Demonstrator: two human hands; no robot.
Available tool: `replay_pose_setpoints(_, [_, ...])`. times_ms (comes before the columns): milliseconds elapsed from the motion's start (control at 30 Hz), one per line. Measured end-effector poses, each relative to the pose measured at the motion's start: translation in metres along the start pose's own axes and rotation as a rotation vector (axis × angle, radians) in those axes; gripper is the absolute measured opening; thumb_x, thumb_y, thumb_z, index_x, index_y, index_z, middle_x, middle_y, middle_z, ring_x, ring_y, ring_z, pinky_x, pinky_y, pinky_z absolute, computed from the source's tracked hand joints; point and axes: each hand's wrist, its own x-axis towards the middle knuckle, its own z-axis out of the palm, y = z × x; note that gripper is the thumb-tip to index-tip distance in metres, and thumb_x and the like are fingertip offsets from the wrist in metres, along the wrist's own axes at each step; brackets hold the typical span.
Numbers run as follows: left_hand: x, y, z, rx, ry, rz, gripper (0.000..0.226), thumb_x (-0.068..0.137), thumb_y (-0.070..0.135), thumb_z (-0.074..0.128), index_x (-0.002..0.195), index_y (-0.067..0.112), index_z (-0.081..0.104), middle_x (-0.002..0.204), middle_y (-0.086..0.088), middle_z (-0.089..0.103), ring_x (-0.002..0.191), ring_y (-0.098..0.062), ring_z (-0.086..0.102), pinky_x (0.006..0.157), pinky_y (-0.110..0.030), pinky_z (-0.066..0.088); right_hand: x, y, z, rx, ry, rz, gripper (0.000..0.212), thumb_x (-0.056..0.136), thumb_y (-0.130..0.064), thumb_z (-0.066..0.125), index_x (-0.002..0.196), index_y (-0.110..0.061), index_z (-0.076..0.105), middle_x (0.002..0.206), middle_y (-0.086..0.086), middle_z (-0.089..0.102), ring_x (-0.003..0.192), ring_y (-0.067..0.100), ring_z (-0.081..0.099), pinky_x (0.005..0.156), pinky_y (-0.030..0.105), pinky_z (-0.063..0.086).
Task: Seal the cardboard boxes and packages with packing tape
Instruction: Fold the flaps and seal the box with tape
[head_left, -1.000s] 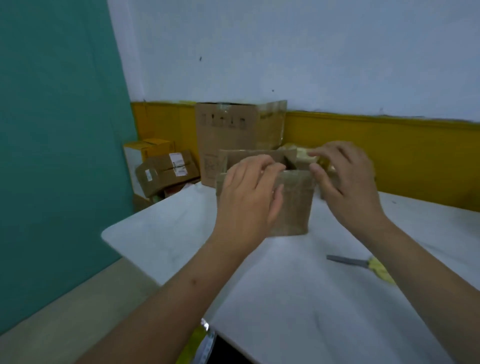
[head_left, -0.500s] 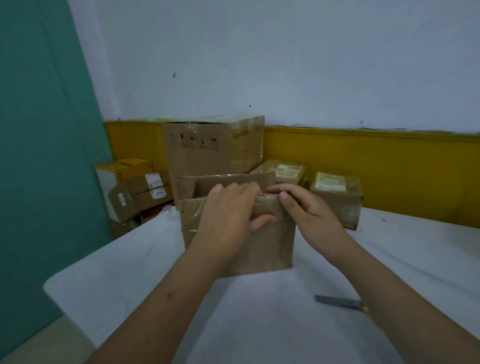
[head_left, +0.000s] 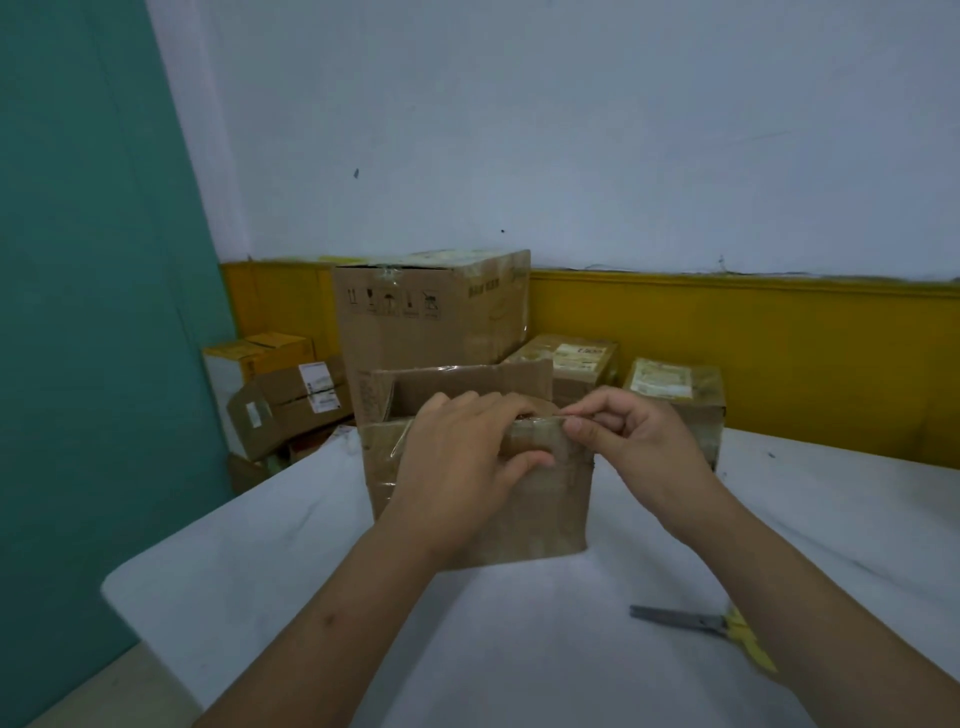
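A small box (head_left: 545, 509) stands on the desk (head_left: 311, 545) in the middle of the frame. The left hand (head_left: 457, 467) grips its top edge, and the right hand (head_left: 628, 441) pinches that edge just to the right. Behind it stands a big box (head_left: 431, 322) — a package (head_left: 566, 364) sits to its right, and a second package (head_left: 675, 395) further right. Scissors (head_left: 701, 623) lie on the desk at the lower right. More boxes (head_left: 291, 400) sit at the middle left, past the desk's edge.

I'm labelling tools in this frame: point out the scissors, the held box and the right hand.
scissors (head_left: 680, 618), head view, on the grey blades.
box (head_left: 550, 514), head view, on its near face.
right hand (head_left: 639, 441), head view, on the back of the hand.
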Motion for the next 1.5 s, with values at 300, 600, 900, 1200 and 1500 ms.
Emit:
replay_pose_setpoints(300, [0.002, 0.002, -0.001, -0.037, -0.022, -0.089, 0.025, 0.093, 0.052, 0.049, 0.094, 0.034, 0.066, 0.085, 0.016, 0.065, 0.078, -0.004, 0.049, 0.073, -0.029, 0.029, 0.001, -0.005, -0.010, 0.067, -0.108, 0.138, 0.030, 0.092, -0.038, 0.052, 0.093, -0.025, 0.078, 0.093, 0.006, 0.077, 0.088, 0.019, 0.073, 0.074, 0.023, 0.057])
replay_pose_setpoints(600, [0.003, 0.002, 0.002, -0.056, 0.000, -0.122, 0.024, 0.092, 0.051, 0.051, 0.094, 0.034, 0.068, 0.087, 0.017, 0.067, 0.081, -0.005, 0.055, 0.075, -0.029, 0.032, 0.000, -0.004, -0.010, -0.421, 0.213, -0.218, 0.020, 0.102, -0.026, 0.051, 0.106, -0.022, 0.070, 0.097, -0.014, 0.073, 0.093, 0.000, 0.066, 0.081, 0.019, 0.053])
replay_pose_setpoints(900, [0.002, 0.002, 0.003, -0.037, 0.024, -0.091, 0.021, 0.094, 0.047, 0.055, 0.091, 0.031, 0.067, 0.083, 0.014, 0.066, 0.078, -0.008, 0.056, 0.071, -0.032, 0.035, -0.007, 0.003, -0.003, -1.074, 0.174, -0.660, 0.026, 0.090, -0.024, 0.067, 0.111, -0.011, 0.074, 0.105, 0.003, 0.071, 0.099, 0.016, 0.061, 0.093, 0.015, 0.040])
replay_pose_setpoints(1200, [0.000, 0.001, -0.020, 0.064, -0.124, -0.041, 0.027, 0.093, 0.052, 0.055, 0.113, 0.037, 0.065, 0.099, 0.015, 0.064, 0.094, -0.006, 0.057, 0.082, -0.027, 0.039, 0.001, -0.005, -0.006, -0.843, 0.097, -0.309, 0.015, 0.084, -0.019, 0.075, 0.098, -0.022, 0.077, 0.088, -0.013, 0.067, 0.088, -0.020, 0.050, 0.078, -0.005, 0.033])
replay_pose_setpoints(1500, [-0.024, -0.050, -0.065, -0.171, -0.402, -0.471, 0.015, 0.081, 0.047, 0.075, 0.087, 0.039, 0.065, 0.088, 0.022, 0.065, 0.080, 0.005, 0.059, 0.062, -0.013, 0.041, 0.001, -0.010, -0.007, -0.677, -0.143, -0.188, 0.008, 0.094, -0.037, 0.058, 0.089, -0.041, 0.055, 0.098, -0.020, 0.062, 0.098, -0.006, 0.053, 0.076, 0.014, 0.040])
